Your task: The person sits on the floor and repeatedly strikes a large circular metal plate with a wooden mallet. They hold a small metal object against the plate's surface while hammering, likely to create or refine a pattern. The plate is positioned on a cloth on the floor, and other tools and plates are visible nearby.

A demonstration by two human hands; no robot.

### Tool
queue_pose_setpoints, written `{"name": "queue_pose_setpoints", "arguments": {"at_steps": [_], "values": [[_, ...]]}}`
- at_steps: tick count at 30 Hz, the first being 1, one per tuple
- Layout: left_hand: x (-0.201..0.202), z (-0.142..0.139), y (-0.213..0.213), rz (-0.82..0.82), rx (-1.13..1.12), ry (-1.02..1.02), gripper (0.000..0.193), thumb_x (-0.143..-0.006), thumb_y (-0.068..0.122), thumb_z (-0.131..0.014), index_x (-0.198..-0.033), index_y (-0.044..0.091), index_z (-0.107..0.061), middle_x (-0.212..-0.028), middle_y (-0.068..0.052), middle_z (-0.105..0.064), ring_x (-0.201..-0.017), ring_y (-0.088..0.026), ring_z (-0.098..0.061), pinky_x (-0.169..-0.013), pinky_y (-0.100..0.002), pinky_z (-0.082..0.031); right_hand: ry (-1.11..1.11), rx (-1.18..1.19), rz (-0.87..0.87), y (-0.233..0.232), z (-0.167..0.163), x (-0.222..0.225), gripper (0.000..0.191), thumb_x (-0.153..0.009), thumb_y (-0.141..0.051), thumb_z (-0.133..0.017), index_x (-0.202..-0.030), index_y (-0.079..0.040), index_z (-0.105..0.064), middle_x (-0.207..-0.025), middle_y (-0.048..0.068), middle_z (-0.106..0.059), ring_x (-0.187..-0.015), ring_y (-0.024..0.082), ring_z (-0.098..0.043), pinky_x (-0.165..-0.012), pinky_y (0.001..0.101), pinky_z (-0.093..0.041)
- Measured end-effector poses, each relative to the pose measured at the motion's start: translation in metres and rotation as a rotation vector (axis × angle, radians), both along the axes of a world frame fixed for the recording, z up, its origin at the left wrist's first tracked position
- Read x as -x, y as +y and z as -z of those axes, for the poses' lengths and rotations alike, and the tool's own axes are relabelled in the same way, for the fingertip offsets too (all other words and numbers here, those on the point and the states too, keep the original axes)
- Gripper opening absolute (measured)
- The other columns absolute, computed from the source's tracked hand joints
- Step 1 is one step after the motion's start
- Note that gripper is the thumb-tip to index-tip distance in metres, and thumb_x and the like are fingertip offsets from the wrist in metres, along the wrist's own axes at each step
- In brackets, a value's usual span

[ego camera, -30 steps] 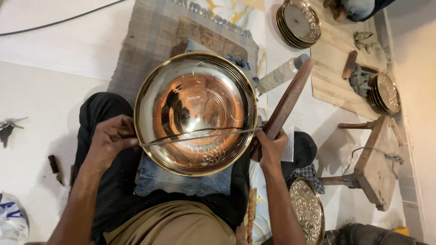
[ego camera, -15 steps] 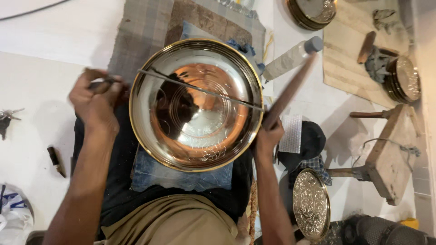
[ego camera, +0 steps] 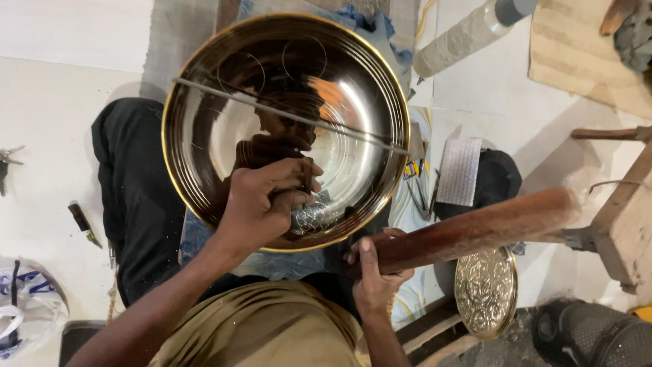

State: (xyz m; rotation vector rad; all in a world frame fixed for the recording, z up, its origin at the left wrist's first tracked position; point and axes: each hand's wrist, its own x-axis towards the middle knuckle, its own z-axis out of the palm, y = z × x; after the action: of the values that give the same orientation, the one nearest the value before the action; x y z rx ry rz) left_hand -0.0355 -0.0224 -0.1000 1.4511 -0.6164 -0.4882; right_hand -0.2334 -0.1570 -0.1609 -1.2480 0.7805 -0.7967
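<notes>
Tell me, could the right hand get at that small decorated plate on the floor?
Probably yes, but not freely: the right hand grips a wooden bat, and the small plate lies just beside it with nothing between.

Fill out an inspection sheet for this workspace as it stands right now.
Surface: white floor, with a blue cloth under the bowl.
Job's things: large shiny brass bowl, thin rod lying across its rim; dark wooden mallet.
Clutter: plastic bottle, engraved round plate, small tool, plastic bag.
Grips: left hand inside the bowl, fingers curled on a small tool; right hand grips the mallet.
Cables: nothing seen.
Surroundings: wooden stool at right.
</notes>
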Motion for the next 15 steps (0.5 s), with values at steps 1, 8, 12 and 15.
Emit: {"name": "queue_pose_setpoints", "arguments": {"at_steps": [1,8,12,15], "values": [[0.004,0.004,-0.001,0.037,0.013,-0.008,0.045,-0.078,-0.022,-0.05,-0.118,-0.007,-0.065,-0.098,-0.012,-0.076,-0.098,-0.012,-0.074,-0.084,-0.027,-0.063,-0.006,0.026,-0.04,-0.002,0.001,0.005,0.04,-0.087,0.002,-0.072,-0.121,-0.001,-0.051,-0.081,0.007,-0.065,-0.061,0.015,-0.062,-0.054,0.0298,-0.053],[0.019,0.026,0.003,0.015,-0.153,-0.072,0.043,-0.082,-0.021,-0.045,-0.113,-0.001,-0.067,-0.091,-0.011,-0.075,-0.086,-0.013,-0.076,-0.08,-0.028,-0.063,0.369,0.4,-0.281,-0.026,-0.021,0.01,0.03,-0.08,-0.004,-0.081,-0.106,0.003,-0.067,-0.075,0.003,-0.067,-0.066,0.009,-0.061,-0.062,0.0246,-0.051],[0.022,0.029,-0.001,0.005,-0.15,-0.204,0.05,-0.081,-0.021,-0.047,-0.121,0.001,-0.066,-0.097,-0.012,-0.075,-0.094,-0.018,-0.079,-0.086,-0.03,-0.065,0.569,0.587,-0.396,-0.041,-0.045,-0.011,0.031,-0.074,-0.007,-0.086,-0.098,0.002,-0.068,-0.073,0.007,-0.07,-0.067,0.009,-0.062,-0.062,0.0252,-0.052],[0.024,0.032,-0.001,0.024,-0.242,-0.269,0.054,-0.075,-0.018,-0.054,-0.123,0.002,-0.066,-0.099,-0.014,-0.076,-0.091,-0.021,-0.079,-0.075,-0.031,-0.063,0.617,0.676,-0.496,-0.052,-0.062,-0.022,0.036,-0.074,-0.008,-0.084,-0.105,0.001,-0.069,-0.076,0.01,-0.073,-0.066,0.009,-0.067,-0.064,0.0255,-0.054]]}}
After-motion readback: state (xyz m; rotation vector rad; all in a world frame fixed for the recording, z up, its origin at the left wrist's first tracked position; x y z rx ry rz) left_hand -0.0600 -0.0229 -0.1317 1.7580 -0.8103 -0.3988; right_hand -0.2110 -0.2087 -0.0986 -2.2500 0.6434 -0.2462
